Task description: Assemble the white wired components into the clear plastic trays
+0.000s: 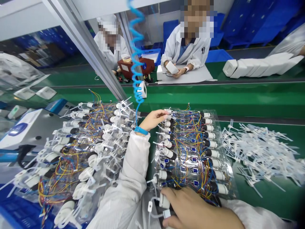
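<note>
A clear plastic blister tray (228, 168) in front of me holds rows of small white-and-black cylinders (215, 154) with coloured wires, small blue parts and thin white tubes. My left hand (156, 118), with a blue strap at its wrist, is at the tray's far left corner. Its fingertips close on a white plastic fitting (169, 115), partly hidden. At the near left corner, my right hand (190, 206) has thumb and fingers around a white cylinder (164, 201) with a bent tube attached. The hand covers part of the tray's near edge.
Another loaded tray (95, 140) lies to the left, beside a white-and-blue machine (26, 127). White cable ties (264, 149) are piled at right. A coiled blue hose (137, 63) hangs ahead. Across the green bench, two people work near white housings (259, 66).
</note>
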A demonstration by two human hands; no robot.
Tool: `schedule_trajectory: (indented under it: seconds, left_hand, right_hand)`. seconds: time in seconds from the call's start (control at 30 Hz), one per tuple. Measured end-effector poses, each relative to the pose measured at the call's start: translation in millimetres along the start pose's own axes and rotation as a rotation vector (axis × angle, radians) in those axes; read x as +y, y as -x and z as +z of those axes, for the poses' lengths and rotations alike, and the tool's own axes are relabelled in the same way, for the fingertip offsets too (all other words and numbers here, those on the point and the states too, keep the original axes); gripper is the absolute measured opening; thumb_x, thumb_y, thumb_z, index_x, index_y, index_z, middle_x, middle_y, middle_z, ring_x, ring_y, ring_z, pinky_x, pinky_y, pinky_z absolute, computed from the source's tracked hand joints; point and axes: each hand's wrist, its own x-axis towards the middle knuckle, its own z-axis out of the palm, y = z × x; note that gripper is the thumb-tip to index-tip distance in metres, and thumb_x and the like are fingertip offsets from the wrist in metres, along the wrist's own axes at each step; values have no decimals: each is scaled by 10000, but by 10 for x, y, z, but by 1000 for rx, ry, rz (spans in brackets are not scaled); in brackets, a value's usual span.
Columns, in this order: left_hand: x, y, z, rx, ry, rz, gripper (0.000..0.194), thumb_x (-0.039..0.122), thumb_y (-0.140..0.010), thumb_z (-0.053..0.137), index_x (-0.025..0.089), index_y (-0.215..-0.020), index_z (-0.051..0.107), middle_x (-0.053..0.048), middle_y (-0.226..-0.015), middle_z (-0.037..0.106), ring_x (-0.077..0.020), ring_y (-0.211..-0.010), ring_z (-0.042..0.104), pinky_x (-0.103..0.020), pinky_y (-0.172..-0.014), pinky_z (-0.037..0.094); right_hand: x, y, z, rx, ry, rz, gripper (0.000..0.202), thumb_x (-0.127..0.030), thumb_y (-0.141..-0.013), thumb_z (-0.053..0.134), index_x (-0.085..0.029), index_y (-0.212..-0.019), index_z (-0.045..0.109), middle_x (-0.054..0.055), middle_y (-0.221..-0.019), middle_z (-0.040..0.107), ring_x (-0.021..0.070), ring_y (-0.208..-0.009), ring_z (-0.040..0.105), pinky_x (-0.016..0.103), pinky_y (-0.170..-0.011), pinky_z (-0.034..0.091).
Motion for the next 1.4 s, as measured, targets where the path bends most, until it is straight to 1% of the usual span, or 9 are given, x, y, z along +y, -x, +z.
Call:
schedule_trajectory:
  seconds: [0.17, 0.3, 0.4, 0.57, 0.73, 0.87, 1.1, 1.3, 1.4]
  left_hand:
    - [-12, -1, 13, -26, -22, -15, 376, 447, -845, 710, 141, -1064, 709, -92, -1013, 727, -194, -889, 657, -347, -852, 495]
    - [-22, 4, 10, -42, -30, -11, 365, 441, -851, 706, 143, -1062, 711, -96, -1043, 725, -203, -926, 661, -350, -875, 494]
    - [-33, 7, -3, -48, -34, -8, 371, 444, -855, 701, 139, -1066, 710, -97, -1042, 723, -203, -928, 660, -348, -879, 492]
    - [-52, 5, -3, -55, -46, -14, 385, 453, -855, 696, 136, -1074, 702, -94, -1039, 717, -201, -926, 654, -331, -855, 495]
    - [-54, 5, 10, -67, -67, -29, 370, 441, -859, 695, 142, -1076, 702, -87, -1044, 720, -199, -946, 652, -325, -866, 495]
    - [-43, 10, 6, -75, -77, -44, 358, 427, -862, 692, 140, -1076, 700, -92, -1049, 723, -197, -932, 653, -323, -850, 499]
    - [-26, 14, 15, -100, -89, -67, 360, 421, -862, 693, 139, -1085, 697, -97, -1042, 727, -192, -903, 663, -318, -827, 509]
    - [-16, 20, 14, -118, -97, -68, 362, 419, -867, 687, 137, -1093, 696, -94, -1032, 727, -182, -880, 658, -307, -816, 505]
    - [-29, 18, 13, -121, -103, -70, 367, 426, -864, 691, 139, -1094, 697, -88, -1013, 726, -177, -861, 655, -300, -798, 504]
  right_hand:
    - [18, -4, 147, -71, 22, 16, 585, -414, -704, 872, -98, -1150, 661, 138, -868, 759, 356, -661, 728, 377, -554, 541]
    - [7, -31, 297, -58, 49, 24, 732, -382, -696, 882, -84, -1306, 607, 223, -1235, 681, 364, -715, 744, 401, -573, 587]
    - [23, -30, 346, -92, 88, 11, 759, -405, -731, 863, -70, -1346, 570, 232, -1345, 612, 361, -705, 750, 407, -556, 605]
    - [119, -52, 378, 27, 115, -9, 765, -404, -727, 882, -115, -1349, 543, 223, -1461, 505, 326, -742, 755, 410, -591, 634]
    - [178, -198, 385, 194, 214, -20, 601, -331, -784, 851, -126, -1267, 558, 241, -1542, 382, 257, -705, 735, 372, -528, 607]
    - [143, -279, 349, 203, 321, -3, 687, -369, -784, 862, -98, -1314, 521, 269, -1521, 403, 249, -670, 717, 380, -477, 590]
    - [66, -220, 334, 196, 377, 40, 817, -480, -744, 871, -120, -1387, 518, 206, -1355, 585, 249, -679, 703, 374, -499, 591]
    - [46, -107, 335, 252, 433, -41, 623, -301, -801, 728, -118, -1368, 549, 151, -1102, 680, 233, -611, 652, 364, -486, 503]
    - [76, -91, 354, 351, 412, -36, 564, -302, -793, 690, -174, -1331, 577, 82, -903, 665, 265, -680, 617, 401, -583, 485]
